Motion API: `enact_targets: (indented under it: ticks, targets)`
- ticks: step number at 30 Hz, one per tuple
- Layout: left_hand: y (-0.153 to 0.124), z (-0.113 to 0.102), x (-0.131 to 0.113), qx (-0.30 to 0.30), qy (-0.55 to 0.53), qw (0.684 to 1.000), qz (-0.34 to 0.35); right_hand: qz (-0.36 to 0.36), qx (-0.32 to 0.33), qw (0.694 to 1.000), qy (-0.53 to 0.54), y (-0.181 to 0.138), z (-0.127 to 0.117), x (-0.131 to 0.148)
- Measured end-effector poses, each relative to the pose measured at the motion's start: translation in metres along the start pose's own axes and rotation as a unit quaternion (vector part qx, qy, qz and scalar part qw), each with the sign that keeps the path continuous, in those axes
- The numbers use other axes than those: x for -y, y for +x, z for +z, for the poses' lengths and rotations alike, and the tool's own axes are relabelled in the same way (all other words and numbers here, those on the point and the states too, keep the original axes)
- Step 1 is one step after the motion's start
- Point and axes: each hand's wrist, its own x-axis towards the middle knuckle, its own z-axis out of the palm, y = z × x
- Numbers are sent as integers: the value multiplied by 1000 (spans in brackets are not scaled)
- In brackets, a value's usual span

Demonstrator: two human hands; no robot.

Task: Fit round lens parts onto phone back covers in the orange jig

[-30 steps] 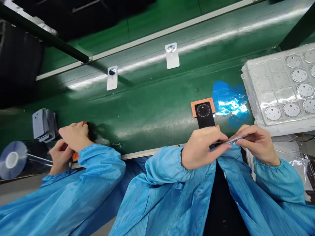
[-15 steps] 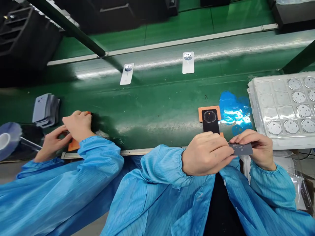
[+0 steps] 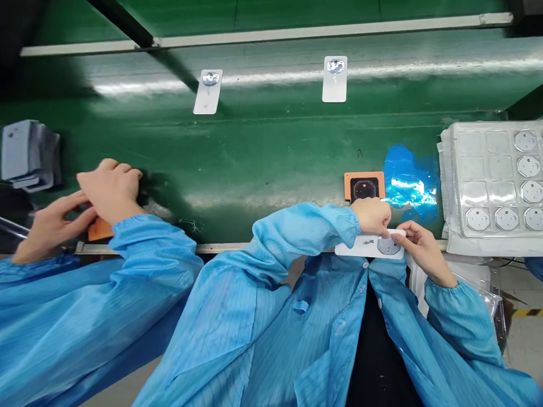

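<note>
A white phone back cover (image 3: pixel 357 246) with a silver round-cornered camera plate at its right end lies level near the bench's front edge. My right hand (image 3: pixel 424 251) pinches its right end, the thumb at the camera plate. Curled over the upper edge beside that plate is my left hand (image 3: pixel 372 217), closed, its fingertips touching the cover; what lies under them is hidden. My left sleeve covers part of the cover's left side. Just beyond my left hand is an orange fixture (image 3: pixel 352 180) with a black block (image 3: pixel 363 190) on it, partly hidden.
A clear tray (image 3: pixel 473 183) with several camera plates stands at right, beside blue film (image 3: pixel 407 181). Two white covers (image 3: pixel 207 93) lie on the far green surface. At left, a co-worker's hands (image 3: pixel 111 192) work over an orange fixture, near a stack of grey covers (image 3: pixel 25 150).
The cover has turned from its grey side to its white side, with the camera plate showing. My left hand has moved up and curled over its edge. The view has shifted.
</note>
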Motion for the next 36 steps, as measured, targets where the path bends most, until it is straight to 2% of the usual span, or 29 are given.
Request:
enact_targets:
  ticks: [2,6,14,18,30,36]
  targets:
    - [1,-2,-1,-9,65,998,-13,9,11,1000,-9,3,3,-4]
    - [0,-8,1,24,124,992,-24,29,20,999,-16,9,7,-1]
    - [12,-12,3,49,98,993,-44,55,32,998,-29,20,7,10]
    - [22,-9,6,62,78,994,-33,66,38,997,-19,24,6,11]
    - [16,-14,-6,56,105,993,-26,88,41,995,-36,26,8,18]
    - [15,-9,3,26,75,997,-12,72,36,997,-18,26,4,15]
